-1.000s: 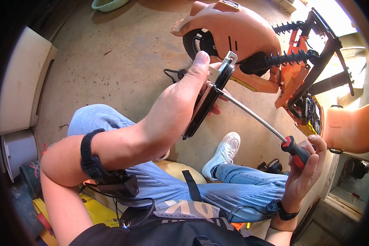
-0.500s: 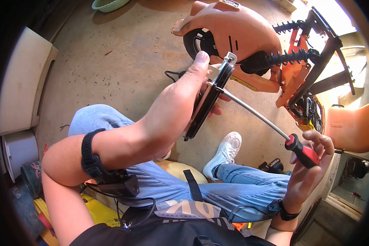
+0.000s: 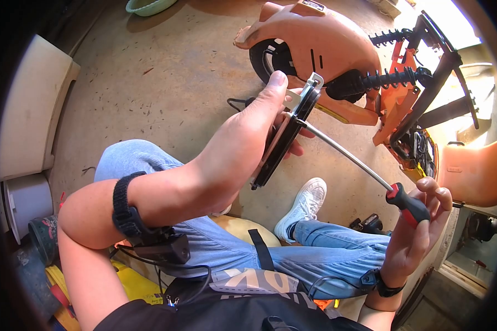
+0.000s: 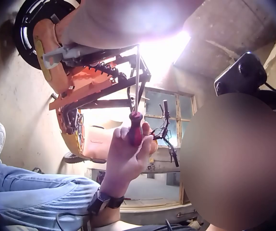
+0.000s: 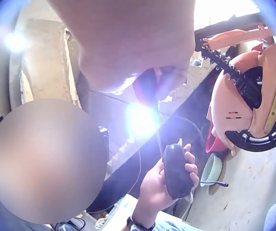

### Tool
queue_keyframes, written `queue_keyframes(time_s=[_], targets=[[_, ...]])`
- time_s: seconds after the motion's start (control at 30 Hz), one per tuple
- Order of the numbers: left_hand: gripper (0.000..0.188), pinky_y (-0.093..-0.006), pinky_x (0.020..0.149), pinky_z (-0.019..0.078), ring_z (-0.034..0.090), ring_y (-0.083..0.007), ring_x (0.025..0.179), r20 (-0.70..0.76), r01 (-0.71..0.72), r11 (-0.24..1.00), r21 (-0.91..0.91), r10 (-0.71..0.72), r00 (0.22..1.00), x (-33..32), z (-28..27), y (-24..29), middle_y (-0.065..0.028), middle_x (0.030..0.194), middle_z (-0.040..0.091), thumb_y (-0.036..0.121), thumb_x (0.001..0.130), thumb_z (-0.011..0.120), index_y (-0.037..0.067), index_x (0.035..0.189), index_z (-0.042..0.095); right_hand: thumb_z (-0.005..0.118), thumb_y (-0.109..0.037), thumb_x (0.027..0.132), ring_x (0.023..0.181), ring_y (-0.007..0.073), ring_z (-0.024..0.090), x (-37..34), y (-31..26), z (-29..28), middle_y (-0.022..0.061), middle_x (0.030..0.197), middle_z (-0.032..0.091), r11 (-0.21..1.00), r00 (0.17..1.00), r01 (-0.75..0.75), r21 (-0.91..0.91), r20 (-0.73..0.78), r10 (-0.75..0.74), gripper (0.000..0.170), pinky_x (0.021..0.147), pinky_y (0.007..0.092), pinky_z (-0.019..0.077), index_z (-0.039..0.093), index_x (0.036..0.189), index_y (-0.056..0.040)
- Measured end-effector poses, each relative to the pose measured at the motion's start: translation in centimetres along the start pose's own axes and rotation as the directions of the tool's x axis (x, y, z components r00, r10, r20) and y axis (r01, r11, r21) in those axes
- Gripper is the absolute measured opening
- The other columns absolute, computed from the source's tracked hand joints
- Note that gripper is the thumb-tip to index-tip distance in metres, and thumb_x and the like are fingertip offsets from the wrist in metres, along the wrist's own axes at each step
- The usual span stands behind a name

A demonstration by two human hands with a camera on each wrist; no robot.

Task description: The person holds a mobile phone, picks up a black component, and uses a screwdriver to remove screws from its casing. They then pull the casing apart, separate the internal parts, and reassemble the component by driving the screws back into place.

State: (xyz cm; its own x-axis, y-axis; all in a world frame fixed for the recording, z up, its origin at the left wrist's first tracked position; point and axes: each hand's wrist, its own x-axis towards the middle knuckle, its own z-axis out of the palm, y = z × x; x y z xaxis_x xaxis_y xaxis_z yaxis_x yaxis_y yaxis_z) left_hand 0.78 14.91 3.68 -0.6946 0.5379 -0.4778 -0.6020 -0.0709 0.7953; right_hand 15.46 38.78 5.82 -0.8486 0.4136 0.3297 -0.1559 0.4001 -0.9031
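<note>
Two hands are found in use. At centre of the head view, a black unit (image 3: 282, 148) is held up clear of the floor (image 3: 176, 94) by the left hand (image 3: 254, 118), its fingers curled round the edge, as confirmed from the right wrist. A metal bracket (image 3: 317, 80) is seen at the unit's upper end. At lower right, a screwdriver (image 3: 401, 199) is held by the handle, loosely, in the fingers of the right hand (image 3: 416, 237); its tip is set against the unit's side.

Work is judged part-way: the tool is engaged, but whether a screw is being driven in or out cannot be told. The unit is not mounted on the orange shell (image 3: 337, 49), upper right; any fitting there is judged outstanding.
</note>
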Motion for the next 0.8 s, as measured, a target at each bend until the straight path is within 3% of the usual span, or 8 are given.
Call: queue_keyframes(time_s=[0.03,0.1,0.2,0.43,0.53,0.63,0.73,0.8], targets=[[0.080,-0.0279,0.090,0.0431,0.058,-0.0150,0.089,0.002,0.005,1.000,0.000,-0.005,1.000,0.0,0.0,0.0,-0.0079,0.088,0.064,0.065,0.103,0.021,-0.001,0.110,0.067,0.058,-0.044,0.093,0.085,0.0117,0.050,-0.1,-0.2,-0.1,0.0167,0.122,0.051,1.000,1.000,0.001,0.000,0.001,-0.001,0.062,0.076,0.0216,0.0460,0.039,0.138,-0.0049],[0.080,-0.0280,0.091,0.0429,0.058,-0.0151,0.089,0.004,0.010,1.000,0.000,-0.010,1.000,0.0,0.0,0.0,-0.0079,0.088,0.064,0.065,0.103,0.022,-0.001,0.110,0.067,0.058,-0.043,0.093,0.084,0.0119,0.050,-0.3,-0.5,-0.2,0.0161,0.124,0.049,0.963,0.990,-0.143,0.230,0.023,0.142,0.063,0.083,0.0248,0.0446,0.037,0.139,-0.0050],[0.080,-0.0278,0.091,0.0426,0.058,-0.0150,0.089,0.007,0.005,1.000,0.014,-0.006,1.000,-0.1,0.0,-0.1,-0.0079,0.088,0.063,0.065,0.102,0.022,0.000,0.110,0.067,0.058,-0.042,0.093,0.083,0.0123,0.049,-0.4,-0.7,0.9,0.0156,0.125,0.048,0.980,0.981,-0.141,0.142,-0.115,0.158,0.064,0.086,0.0270,0.0431,0.036,0.141,-0.0051],[0.080,-0.0281,0.090,0.0421,0.057,-0.0152,0.090,0.006,0.020,1.000,0.016,-0.020,1.000,-0.2,0.1,0.1,-0.0077,0.088,0.063,0.066,0.102,0.021,0.000,0.111,0.067,0.059,-0.041,0.093,0.082,0.0116,0.048,0.0,-0.1,0.1,0.0157,0.125,0.048,0.999,1.000,0.019,0.045,0.004,-0.019,0.064,0.082,0.0257,0.0429,0.035,0.141,-0.0050],[0.080,-0.0280,0.090,0.0418,0.057,-0.0151,0.090,0.004,0.029,0.999,0.021,-0.029,1.000,-0.2,0.0,0.0,-0.0078,0.088,0.063,0.066,0.102,0.021,0.000,0.111,0.066,0.059,-0.041,0.093,0.083,0.0114,0.048,0.0,-0.5,0.2,0.0155,0.125,0.048,0.999,1.000,-0.020,0.036,-0.016,0.021,0.063,0.084,0.0264,0.0424,0.036,0.140,-0.0050],[0.080,-0.0279,0.090,0.0417,0.057,-0.0151,0.089,0.008,0.026,1.000,0.011,-0.026,1.000,-0.1,0.0,-0.1,-0.0077,0.088,0.064,0.066,0.102,0.021,0.000,0.111,0.066,0.058,-0.038,0.092,0.086,0.0116,0.047,-0.3,-0.8,-0.2,0.0151,0.126,0.048,0.954,0.981,-0.186,0.234,-0.011,0.194,0.062,0.088,0.0275,0.0414,0.036,0.140,-0.0050],[0.080,-0.0279,0.090,0.0417,0.058,-0.0151,0.089,0.017,0.016,1.000,-0.013,-0.016,1.000,-0.1,0.0,0.0,-0.0076,0.088,0.064,0.066,0.102,0.021,0.000,0.111,0.066,0.058,-0.043,0.095,0.087,0.0115,0.048,-0.3,-0.5,-0.2,0.0150,0.125,0.049,0.978,0.983,-0.179,0.110,-0.018,0.182,0.064,0.085,0.0257,0.0433,0.036,0.141,-0.0050],[0.080,-0.0279,0.090,0.0418,0.058,-0.0151,0.088,0.027,0.008,1.000,-0.027,-0.008,1.000,-0.1,0.0,0.1,-0.0075,0.088,0.064,0.066,0.102,0.021,0.000,0.111,0.066,0.056,-0.054,0.097,0.088,0.0111,0.049,0.0,-0.2,0.2,0.0151,0.123,0.051,0.998,0.999,0.011,-0.059,-0.032,-0.013,0.070,0.079,0.0231,0.0453,0.035,0.142,-0.0049]])
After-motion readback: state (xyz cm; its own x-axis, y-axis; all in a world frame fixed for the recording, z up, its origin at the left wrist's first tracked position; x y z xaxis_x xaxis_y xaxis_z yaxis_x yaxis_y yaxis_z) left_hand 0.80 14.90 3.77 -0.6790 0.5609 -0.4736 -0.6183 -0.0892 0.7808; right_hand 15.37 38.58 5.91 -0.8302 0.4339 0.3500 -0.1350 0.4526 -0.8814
